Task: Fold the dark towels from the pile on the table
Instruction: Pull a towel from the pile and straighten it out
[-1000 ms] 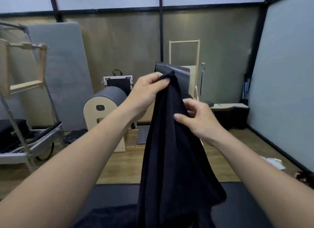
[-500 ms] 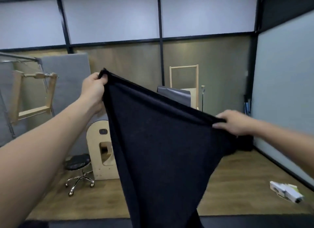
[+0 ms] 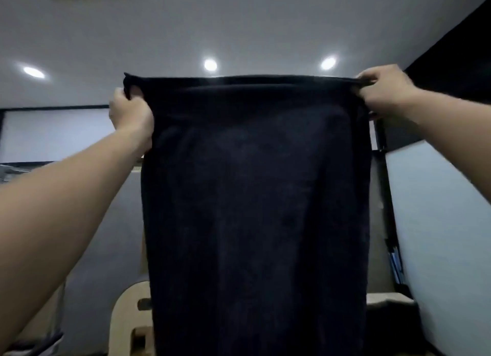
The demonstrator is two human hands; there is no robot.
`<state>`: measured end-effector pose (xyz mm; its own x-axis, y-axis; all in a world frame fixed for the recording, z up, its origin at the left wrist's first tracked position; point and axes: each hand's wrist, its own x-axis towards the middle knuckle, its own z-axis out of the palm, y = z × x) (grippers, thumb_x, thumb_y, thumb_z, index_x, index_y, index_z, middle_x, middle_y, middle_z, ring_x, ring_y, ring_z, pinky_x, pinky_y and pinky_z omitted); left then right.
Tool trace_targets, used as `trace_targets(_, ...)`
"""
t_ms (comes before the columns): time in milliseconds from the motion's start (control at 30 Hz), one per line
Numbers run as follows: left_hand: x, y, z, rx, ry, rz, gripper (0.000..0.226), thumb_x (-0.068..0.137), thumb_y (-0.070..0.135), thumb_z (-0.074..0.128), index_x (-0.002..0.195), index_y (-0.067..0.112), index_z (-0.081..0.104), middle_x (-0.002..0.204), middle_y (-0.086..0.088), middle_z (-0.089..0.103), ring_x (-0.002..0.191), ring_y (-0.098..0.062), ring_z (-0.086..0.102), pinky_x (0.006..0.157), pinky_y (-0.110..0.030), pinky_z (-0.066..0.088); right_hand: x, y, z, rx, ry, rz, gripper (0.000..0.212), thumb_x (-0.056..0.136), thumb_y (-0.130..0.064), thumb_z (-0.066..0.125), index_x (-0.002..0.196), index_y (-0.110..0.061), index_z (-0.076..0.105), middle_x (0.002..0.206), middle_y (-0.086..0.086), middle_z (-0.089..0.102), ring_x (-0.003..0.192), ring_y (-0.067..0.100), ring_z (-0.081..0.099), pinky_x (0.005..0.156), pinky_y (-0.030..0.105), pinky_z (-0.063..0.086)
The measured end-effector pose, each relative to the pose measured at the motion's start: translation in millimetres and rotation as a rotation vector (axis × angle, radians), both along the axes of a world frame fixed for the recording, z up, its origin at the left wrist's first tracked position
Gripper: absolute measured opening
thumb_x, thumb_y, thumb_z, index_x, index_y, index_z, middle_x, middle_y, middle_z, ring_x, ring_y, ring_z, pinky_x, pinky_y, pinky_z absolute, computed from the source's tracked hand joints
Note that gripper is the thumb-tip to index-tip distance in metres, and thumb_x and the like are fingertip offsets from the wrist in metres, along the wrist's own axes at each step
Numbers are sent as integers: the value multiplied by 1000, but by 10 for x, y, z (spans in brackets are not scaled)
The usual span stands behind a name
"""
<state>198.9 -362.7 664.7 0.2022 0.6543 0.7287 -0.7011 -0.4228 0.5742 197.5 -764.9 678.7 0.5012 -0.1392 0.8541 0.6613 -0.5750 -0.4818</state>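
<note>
A dark towel (image 3: 255, 196) hangs spread out flat in front of me, held high in the air. Its top edge runs level between my two hands. My left hand (image 3: 131, 112) grips the top left corner, fingers curled round the cloth. My right hand (image 3: 384, 91) pinches the top right corner. The towel falls straight down past the bottom of the view. The table and the pile of towels are out of sight.
The view tilts up to the ceiling with three round lights (image 3: 210, 64). A wooden arched piece of equipment (image 3: 127, 315) stands low behind the towel at the left. A pale wall panel (image 3: 438, 236) fills the right side.
My hands have moved apart and risen, stretching the towel from a bunched hang into a flat sheet. The view has tilted upward from the floor to the ceiling.
</note>
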Motion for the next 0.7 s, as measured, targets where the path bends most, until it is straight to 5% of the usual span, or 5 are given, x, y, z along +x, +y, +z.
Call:
trace_targets(100,133,-82,-144,163,123,-36,35,105,35,36,122,13,58,118,-7,62,105,-24,57,83,-30,44,55,0,-222,174,174,243,31,96,5,47,82,-18,61,73,6,56,57,17,52,43,23,50)
trace_targets(267,154,95,-645,322,334,74,31,104,30,41,101,5,59,102,-15,61,92,-31,56,73,-39,40,234,-350,-638,-141,303,-125,13,95,-9,62,85,-15,68,79,9,62,72,27,60,57,30,53)
trace_targets(367,27,-299,-504,280,268,-320,25,101,30,49,101,12,66,103,-10,69,100,-29,68,83,-39,54,161,-100,-563,-326,244,-315,22,88,-21,69,109,-17,70,102,6,69,96,27,62,85,34,50)
trace_targets(433,-19,-702,-624,423,375,-547,23,101,28,52,104,12,68,105,-10,73,93,-23,69,82,-35,54,54,303,-676,-338,259,-1,45,85,-35,74,127,-28,59,114,-2,66,105,16,61,91,31,45)
trace_targets(700,44,-1188,-2063,359,530,-868,12,97,20,62,86,16,62,76,0,61,61,-11,58,50,-22,45,219,1103,-1815,-545,394,391,8,93,-22,67,88,-17,71,75,-6,64,63,-1,55,58,14,42)
